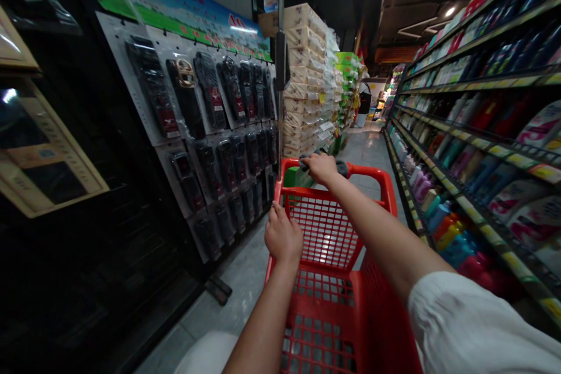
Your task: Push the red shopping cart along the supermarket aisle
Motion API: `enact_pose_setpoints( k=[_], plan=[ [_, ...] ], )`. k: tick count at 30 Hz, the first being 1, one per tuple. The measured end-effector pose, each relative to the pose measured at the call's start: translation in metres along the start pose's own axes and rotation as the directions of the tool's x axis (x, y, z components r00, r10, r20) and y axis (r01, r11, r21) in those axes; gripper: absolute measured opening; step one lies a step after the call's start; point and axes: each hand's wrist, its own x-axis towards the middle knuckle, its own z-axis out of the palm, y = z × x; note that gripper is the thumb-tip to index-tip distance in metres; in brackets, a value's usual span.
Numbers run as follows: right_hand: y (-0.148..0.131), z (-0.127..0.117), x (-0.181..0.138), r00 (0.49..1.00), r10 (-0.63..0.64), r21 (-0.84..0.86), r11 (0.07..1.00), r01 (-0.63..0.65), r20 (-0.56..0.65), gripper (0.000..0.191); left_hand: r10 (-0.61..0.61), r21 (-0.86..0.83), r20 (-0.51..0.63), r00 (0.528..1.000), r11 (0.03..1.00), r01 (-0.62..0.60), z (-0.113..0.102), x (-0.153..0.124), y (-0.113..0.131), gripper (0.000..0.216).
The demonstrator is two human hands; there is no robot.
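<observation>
A red plastic shopping cart point(372, 176) stands in a store aisle right in front of me. My left hand point(283, 236) is closed over the cart's left rim. My right hand point(322, 168) reaches to the cart's far edge and is closed on a grey cloth point(342, 168) that lies on the red rim. The basket inside looks empty apart from something green point(298, 178) seen through the far left corner.
A display wall of dark packaged goods point(219, 128) runs along the left, with a metal pole point(280, 70) beside the cart. Stacked paper goods point(307, 76) stand ahead on the left. Shelves of bottles point(473, 146) line the right. The tiled aisle point(368, 146) runs ahead.
</observation>
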Motion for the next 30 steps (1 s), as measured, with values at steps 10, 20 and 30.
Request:
enact_pose_setpoints(
  k=[10,20,30],
  plan=[
    [-0.041,0.034,0.016,0.991,-0.111,-0.012,0.994,0.111,-0.080,0.052,0.014,0.023,0.029,0.999,1.000,-0.014,0.000,0.000,0.000,0.065],
    [0.008,0.021,-0.019,0.934,-0.358,-0.108,0.929,0.354,-0.016,0.039,0.089,0.048,-0.001,0.996,0.995,-0.088,0.004,0.001,-0.007,0.062],
    [0.055,0.019,-0.049,0.892,-0.446,-0.029,0.895,0.445,-0.071,0.031,0.102,0.056,0.008,0.995,0.993,-0.103,0.006,0.002,-0.003,0.061]
  ],
)
